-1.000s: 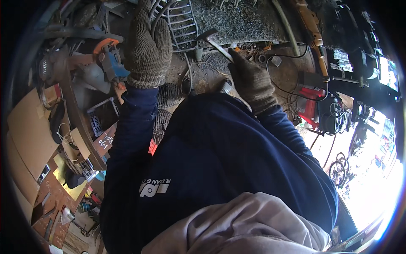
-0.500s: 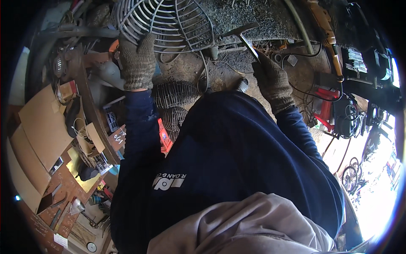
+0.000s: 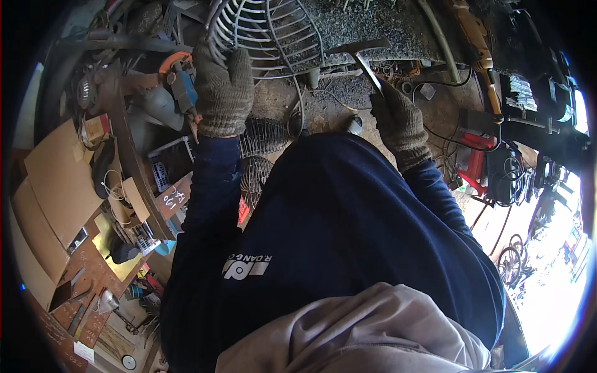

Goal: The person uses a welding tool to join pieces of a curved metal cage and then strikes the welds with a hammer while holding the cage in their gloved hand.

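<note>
Metal curved-barred cage (image 3: 272,28), narrow-headed hammer (image 3: 358,48)

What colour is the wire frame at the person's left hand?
Silvery grey; the wire frame shows best in the head view.

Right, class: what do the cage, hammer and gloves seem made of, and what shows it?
Cage: probably bare metal rod, dull grey; its slender bars show pale glints.
Hammer: likely metal, with a dark, dull head and a gleaming shaft.
Gloves: knitted yarn, matte; ribbing shows, but the fibre is unclear.
</note>
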`<state>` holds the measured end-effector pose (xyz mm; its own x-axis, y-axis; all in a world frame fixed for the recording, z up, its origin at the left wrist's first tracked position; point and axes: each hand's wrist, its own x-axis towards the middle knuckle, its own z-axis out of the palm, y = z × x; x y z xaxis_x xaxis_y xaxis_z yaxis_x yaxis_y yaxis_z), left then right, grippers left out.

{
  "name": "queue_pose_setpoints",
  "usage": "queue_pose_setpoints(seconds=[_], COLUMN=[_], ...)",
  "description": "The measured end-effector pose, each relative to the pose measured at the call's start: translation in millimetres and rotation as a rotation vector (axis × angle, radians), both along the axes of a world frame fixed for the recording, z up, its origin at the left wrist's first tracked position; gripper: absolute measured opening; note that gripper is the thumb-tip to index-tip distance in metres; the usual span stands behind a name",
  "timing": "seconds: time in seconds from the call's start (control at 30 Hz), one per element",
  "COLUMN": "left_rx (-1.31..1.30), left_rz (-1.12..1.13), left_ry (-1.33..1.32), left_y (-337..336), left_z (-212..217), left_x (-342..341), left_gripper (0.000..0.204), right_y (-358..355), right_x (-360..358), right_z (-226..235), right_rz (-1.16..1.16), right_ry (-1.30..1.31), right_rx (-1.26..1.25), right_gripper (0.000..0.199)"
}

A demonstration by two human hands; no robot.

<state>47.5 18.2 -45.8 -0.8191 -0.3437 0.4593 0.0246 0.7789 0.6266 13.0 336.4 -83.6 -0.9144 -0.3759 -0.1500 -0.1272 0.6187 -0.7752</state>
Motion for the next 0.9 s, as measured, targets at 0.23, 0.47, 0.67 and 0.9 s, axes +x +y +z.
queue_pose_setpoints(seconds=[0.23, 0.47, 0.67, 0.9], left_rx=[-0.061, -0.249, -0.357, -0.296], left_rz=[0.022, 0.057, 0.102, 0.104], left_ry=[-0.014, -0.013, 0.007, -0.034], left_y=[-1, 7, 3, 1], left_z=[-3, 5, -2, -1], left_x=[1, -2, 4, -2], left_gripper=[0.054, 0.064, 0.065, 0.062], right_y=[-22, -44, -50, -48], right_x=[-2, 0, -5, -9], right_z=[19, 51, 36, 22], right_rz=[0.139, 0.216, 0.247, 0.309], right_ry=[0.285, 0.312, 0.356, 0.419], right_rx=[-0.052, -0.063, 0.045, 0.145], right_gripper=[0.038, 0.037, 0.039, 0.038])
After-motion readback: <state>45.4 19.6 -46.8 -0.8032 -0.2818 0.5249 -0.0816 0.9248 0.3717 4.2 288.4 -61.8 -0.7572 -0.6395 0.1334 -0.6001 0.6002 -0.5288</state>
